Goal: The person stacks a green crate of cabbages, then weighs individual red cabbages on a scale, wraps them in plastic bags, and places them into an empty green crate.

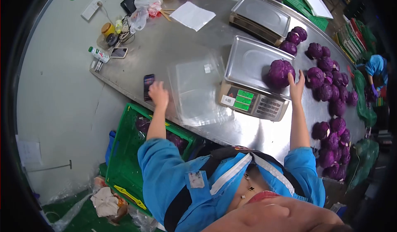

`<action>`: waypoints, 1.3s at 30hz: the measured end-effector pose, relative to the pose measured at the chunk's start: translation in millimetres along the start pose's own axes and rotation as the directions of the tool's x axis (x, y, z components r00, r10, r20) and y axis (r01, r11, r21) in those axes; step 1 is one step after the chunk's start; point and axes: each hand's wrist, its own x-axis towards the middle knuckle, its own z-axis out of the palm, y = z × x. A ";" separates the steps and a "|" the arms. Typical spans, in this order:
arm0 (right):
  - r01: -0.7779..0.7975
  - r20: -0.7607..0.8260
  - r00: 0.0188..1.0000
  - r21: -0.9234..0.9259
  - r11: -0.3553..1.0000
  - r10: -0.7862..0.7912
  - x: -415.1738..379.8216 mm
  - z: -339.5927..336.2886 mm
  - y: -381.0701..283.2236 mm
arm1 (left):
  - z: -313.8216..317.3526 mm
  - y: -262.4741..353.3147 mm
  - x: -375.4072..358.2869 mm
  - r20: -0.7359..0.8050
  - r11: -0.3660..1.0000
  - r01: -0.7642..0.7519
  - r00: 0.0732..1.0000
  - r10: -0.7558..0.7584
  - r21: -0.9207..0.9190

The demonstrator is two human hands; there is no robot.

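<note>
My left hand (159, 94) is over the right edge of a dark smartphone (148, 87) lying on the metal table. Its fingers are loosely bent and reach down toward the screen; nothing is gripped in them. A round purple cabbage (281, 73) sits at the front right of the steel pan (250, 66) of a digital scale. Against the right side of this cabbage is my right hand (296, 87), with the thumb near its surface and the fingers stretched up and apart. Green digits glow on the scale's display (243, 100). Clear plastic bags (194, 91) lie flat between the phone and the scale.
More purple cabbages (326, 76) cover the table's right side. A second scale (260, 19) stands behind the first. White paper (192, 16), a bottle (99, 54) and another phone (119, 52) lie at the left. Below the table edge is a green crate (124, 149). A co-worker (375, 70) is far right.
</note>
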 end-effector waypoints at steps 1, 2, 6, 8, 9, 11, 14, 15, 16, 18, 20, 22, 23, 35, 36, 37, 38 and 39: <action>0.087 -0.031 0.996 0.062 0.994 -0.086 -14.6 -17.4 -19.2 | -28.6 33.1 2.2 0.106 0.957 -0.086 0.987 0.120 -0.277; 0.111 -0.064 0.993 0.156 0.981 -0.102 -33.4 -28.0 -27.1 | -14.1 54.5 -14.2 0.190 0.909 -0.101 0.963 0.191 -0.404; -0.378 0.501 0.857 0.454 0.807 0.120 -131.1 -25.0 -14.7 | 4.2 115.4 -78.3 0.382 0.757 -0.277 0.731 0.566 -0.592; -0.498 0.694 0.716 0.432 0.752 0.076 -172.0 -17.2 -16.5 | 24.5 115.0 -76.4 0.360 0.847 -0.166 0.852 0.381 -0.505; -0.557 0.710 0.699 0.471 0.684 0.080 -191.2 -13.1 -21.4 | 27.3 113.6 -71.2 0.358 0.844 -0.179 0.847 0.394 -0.506; -0.553 0.763 0.643 0.404 0.729 0.064 -216.5 -4.6 -22.2 | 25.6 114.9 -66.7 0.647 0.705 0.395 0.753 0.119 -0.589; -0.781 0.859 0.476 0.315 0.540 0.187 -243.6 -2.9 -75.6 | -32.3 145.2 -98.9 0.443 0.461 0.254 0.817 0.368 -0.851; -0.844 0.894 0.421 0.323 0.428 0.156 -249.1 0.0 -90.2 | -52.3 161.6 -122.4 0.388 0.490 0.138 0.802 0.455 -0.861; -0.893 0.921 0.372 0.322 0.314 0.113 -247.8 1.5 -95.6 | -69.7 177.4 -138.4 0.329 0.502 0.018 0.775 0.539 -0.864; -0.789 0.880 0.456 0.332 0.517 0.131 -240.4 -2.2 -93.5 | -102.9 190.0 -134.8 0.354 0.523 0.000 0.736 0.578 -0.853; -0.570 0.735 0.673 0.445 0.691 0.081 -244.8 4.6 -65.7 | -114.2 190.9 -110.6 0.487 0.659 0.060 0.725 0.488 -0.750; -0.385 0.590 0.797 0.337 0.859 0.125 -249.3 19.5 -5.1 | -122.7 183.1 -83.7 0.571 0.748 0.133 0.735 0.365 -0.650; -0.376 0.577 0.808 0.342 0.861 0.124 -247.3 13.9 -6.2 | -135.5 183.8 -73.4 0.289 0.753 -0.202 0.837 0.465 -0.626; -0.725 0.892 0.299 0.444 0.526 -0.339 -107.3 -167.3 -75.0 | -155.9 286.4 -88.1 0.159 -0.216 0.688 0.437 0.885 -0.693; -0.694 0.932 0.221 0.358 0.624 -0.288 -124.2 -162.1 -77.2 | -179.1 289.2 -70.8 0.447 -0.369 0.883 0.466 0.764 -0.290; -0.650 0.962 0.142 0.269 0.711 -0.234 -141.0 -157.3 -79.4 | -156.9 296.0 -76.1 0.432 -0.339 0.770 0.600 0.673 -0.541; -0.642 0.924 0.027 0.309 0.701 -0.382 -145.8 -129.5 -64.4 | -140.7 296.8 -80.8 0.386 -0.303 0.780 0.557 0.735 -0.548; -0.711 0.858 0.310 0.495 0.499 -0.409 -145.1 -136.3 -71.4 | -123.7 295.9 -84.2 0.420 -0.352 0.934 0.345 0.840 -0.061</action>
